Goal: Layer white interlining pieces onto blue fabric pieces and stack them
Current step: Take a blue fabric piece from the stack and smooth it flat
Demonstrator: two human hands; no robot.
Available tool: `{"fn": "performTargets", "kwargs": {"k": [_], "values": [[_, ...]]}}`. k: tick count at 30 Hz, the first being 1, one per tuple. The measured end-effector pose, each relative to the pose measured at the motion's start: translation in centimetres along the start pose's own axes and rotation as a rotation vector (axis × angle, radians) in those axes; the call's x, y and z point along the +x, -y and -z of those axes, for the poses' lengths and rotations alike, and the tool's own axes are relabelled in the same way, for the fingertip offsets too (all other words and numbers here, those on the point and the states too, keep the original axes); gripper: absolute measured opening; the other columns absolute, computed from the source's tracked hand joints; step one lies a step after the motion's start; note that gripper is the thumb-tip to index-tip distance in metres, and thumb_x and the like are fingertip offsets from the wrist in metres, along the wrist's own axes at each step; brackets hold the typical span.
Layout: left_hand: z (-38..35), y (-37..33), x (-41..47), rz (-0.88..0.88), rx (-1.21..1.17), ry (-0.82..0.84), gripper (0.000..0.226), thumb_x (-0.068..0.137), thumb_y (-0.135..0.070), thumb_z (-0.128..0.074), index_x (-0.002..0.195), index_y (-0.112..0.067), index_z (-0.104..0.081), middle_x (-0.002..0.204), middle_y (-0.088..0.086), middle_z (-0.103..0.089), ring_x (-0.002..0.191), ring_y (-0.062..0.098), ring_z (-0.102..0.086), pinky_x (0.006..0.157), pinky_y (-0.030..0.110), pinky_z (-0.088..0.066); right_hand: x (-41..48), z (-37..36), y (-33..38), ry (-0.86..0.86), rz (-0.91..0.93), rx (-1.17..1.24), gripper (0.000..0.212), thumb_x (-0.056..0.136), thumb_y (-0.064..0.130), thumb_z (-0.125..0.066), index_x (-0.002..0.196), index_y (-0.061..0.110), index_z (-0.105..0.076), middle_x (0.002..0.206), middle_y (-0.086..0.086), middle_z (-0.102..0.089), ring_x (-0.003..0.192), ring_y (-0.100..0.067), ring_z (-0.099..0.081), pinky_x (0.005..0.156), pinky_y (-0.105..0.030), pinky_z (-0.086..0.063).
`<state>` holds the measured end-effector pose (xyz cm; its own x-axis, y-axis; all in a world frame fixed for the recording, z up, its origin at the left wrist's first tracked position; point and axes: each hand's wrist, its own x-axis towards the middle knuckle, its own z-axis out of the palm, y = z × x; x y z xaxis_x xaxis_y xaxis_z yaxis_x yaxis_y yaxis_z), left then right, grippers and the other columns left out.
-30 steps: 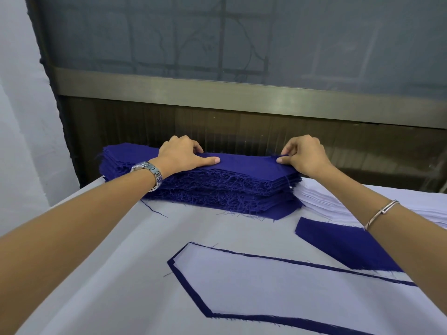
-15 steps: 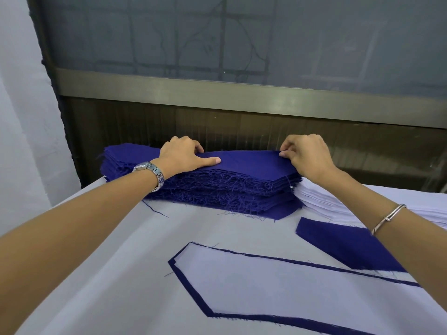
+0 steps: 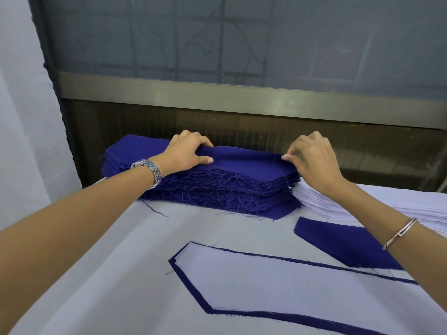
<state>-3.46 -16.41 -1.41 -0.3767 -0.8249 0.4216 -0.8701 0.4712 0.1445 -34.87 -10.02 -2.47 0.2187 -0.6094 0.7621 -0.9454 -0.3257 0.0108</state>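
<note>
A thick stack of dark blue fabric pieces (image 3: 217, 187) with frayed edges sits at the back of the table. My left hand (image 3: 186, 151) pinches the top blue piece (image 3: 244, 160) at its left part, lifting a fold. My right hand (image 3: 312, 155) pinches the same piece at its right end. A pile of white interlining pieces (image 3: 377, 204) lies right of the stack, partly under my right forearm. Near me lies a white interlining piece (image 3: 278, 286) on a blue piece, its blue border showing. A single blue piece (image 3: 343, 243) lies between them.
The table is covered with a pale cloth (image 3: 108, 262). A dark wooden panel with a metal rail (image 3: 242, 97) and a window rises directly behind the stacks. A pale wall (image 3: 21, 141) stands at the left.
My left hand went from resting flat on the stack to pinching the top blue piece, which now bulges up. My right hand's pinch shifted slightly and lifted the piece's right end.
</note>
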Motion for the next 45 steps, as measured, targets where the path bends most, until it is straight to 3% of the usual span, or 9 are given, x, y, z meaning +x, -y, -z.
{"fn": "performTargets", "kwargs": {"k": [6,12,20,24,28,32,36,41,45], "values": [[0.9,1.1,-0.6,-0.032,0.167,-0.095,0.027,0.092,-0.038,-0.067,0.114,-0.022,-0.069,0.116,0.001,-0.07,0.11,0.023,-0.059,0.1,0.041,-0.039,-0.6,-0.2,0.2,0.035,0.013,0.073,0.008,0.093,0.019,-0.07,0.095,0.011,-0.069,0.081,-0.001,-0.063,0.086,-0.022,-0.053,0.084,-0.041,-0.041],[2.5,5.0,-2.3,0.004,0.328,-0.08,0.031,0.096,-0.036,-0.061,0.122,-0.019,-0.066,0.124,0.004,-0.068,0.117,0.025,-0.059,0.102,0.042,-0.038,-0.7,-0.4,-0.5,0.113,-0.019,0.099,0.017,0.092,0.014,-0.07,0.108,0.014,-0.076,0.095,-0.003,-0.071,0.092,-0.02,-0.048,0.083,-0.034,-0.034],[5.5,12.3,-6.3,0.128,0.527,-0.069,0.027,0.099,-0.033,-0.057,0.119,-0.02,-0.068,0.111,0.006,-0.071,0.108,0.029,-0.061,0.096,0.041,-0.04,-0.6,0.0,-0.1,0.097,-0.306,0.489,0.009,0.095,0.012,-0.067,0.1,0.017,-0.073,0.087,0.01,-0.061,0.084,-0.009,-0.059,0.074,-0.024,-0.049],[7.0,14.0,-8.2,0.144,0.321,-0.168,0.016,0.096,-0.022,-0.062,0.104,-0.016,-0.074,0.093,0.007,-0.074,0.083,0.025,-0.061,0.08,0.039,-0.045,-0.3,0.9,0.2,0.066,-0.349,0.672,0.014,0.094,0.004,-0.066,0.095,0.018,-0.069,0.085,0.006,-0.068,0.079,-0.002,-0.063,0.061,-0.007,-0.048],[8.8,13.3,-8.9,0.145,0.085,-0.206,0.012,0.095,-0.015,-0.064,0.102,-0.013,-0.074,0.086,0.006,-0.07,0.076,0.02,-0.058,0.071,0.034,-0.043,-0.4,2.6,0.0,0.045,-0.353,0.693,0.014,0.094,0.001,-0.065,0.099,0.013,-0.068,0.09,-0.002,-0.069,0.085,-0.014,-0.065,0.069,-0.019,-0.056],[10.5,11.2,-8.9,0.143,-0.14,-0.17,0.009,0.095,-0.019,-0.062,0.094,-0.02,-0.071,0.082,0.003,-0.071,0.076,0.02,-0.065,0.071,0.03,-0.047,-1.2,5.5,-0.9,0.026,-0.4,0.741,0.015,0.093,0.001,-0.065,0.099,0.014,-0.071,0.09,-0.002,-0.072,0.077,-0.005,-0.069,0.062,-0.013,-0.056],[10.8,8.7,-9.3,0.2,-0.44,-0.041,0.01,0.086,-0.037,-0.061,0.091,-0.035,-0.069,0.074,-0.013,-0.075,0.068,0.011,-0.071,0.062,0.018,-0.053,-2.8,8.8,-2.9,0.05,-0.499,0.754,0.013,0.092,0.007,-0.067,0.102,0.015,-0.072,0.089,-0.001,-0.074,0.081,-0.008,-0.069,0.063,-0.013,-0.057],[9.0,6.6,-9.7,0.298,-0.605,0.162,0.034,0.074,-0.048,-0.062,0.087,-0.021,-0.079,0.086,0.002,-0.078,0.079,0.021,-0.069,0.078,0.032,-0.056,-6.0,13.1,-6.5,0.221,-0.615,0.766,0.009,0.079,0.025,-0.075,0.085,0.018,-0.075,0.074,0.004,-0.076,0.068,-0.004,-0.07,0.058,-0.013,-0.056],[6.5,3.8,-10.9,0.345,-0.644,0.308,0.032,0.068,-0.052,-0.064,0.074,-0.025,-0.08,0.067,0.004,-0.07,0.057,0.008,-0.059,0.062,0.022,-0.049,-9.4,15.9,-9.5,0.453,-0.64,0.679,0.014,0.072,0.035,-0.076,0.076,0.021,-0.078,0.075,-0.006,-0.073,0.056,-0.006,-0.06,0.047,-0.013,-0.048]]}}
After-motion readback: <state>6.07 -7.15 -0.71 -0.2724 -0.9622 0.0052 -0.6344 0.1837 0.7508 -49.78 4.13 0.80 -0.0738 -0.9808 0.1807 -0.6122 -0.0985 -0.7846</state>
